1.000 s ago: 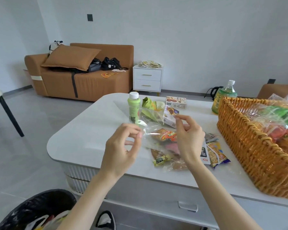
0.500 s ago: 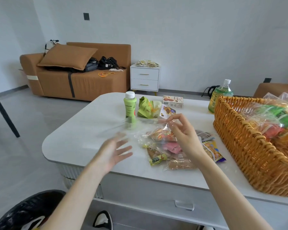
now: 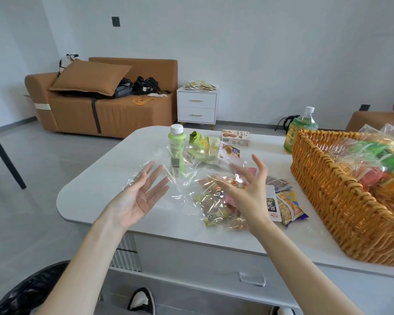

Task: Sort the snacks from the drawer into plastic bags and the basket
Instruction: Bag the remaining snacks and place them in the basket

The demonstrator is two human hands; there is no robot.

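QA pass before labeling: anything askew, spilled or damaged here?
Nothing spilled or damaged. Oddity: clear plastic bag hangs crumpled over the snack pile between open left hand and right hand; neither pinches it.

Bare table (image 3: 96, 185) left; green bottle (image 3: 177, 145), snack packets (image 3: 290, 206), basket (image 3: 328, 192) crowd right.

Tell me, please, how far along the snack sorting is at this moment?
Done: bagged snacks sit in the basket. In hand: the left hand and right hand, both open, spread a clear bag above the table. Left: loose packets, a box and a green bottle are unbagged on the table.
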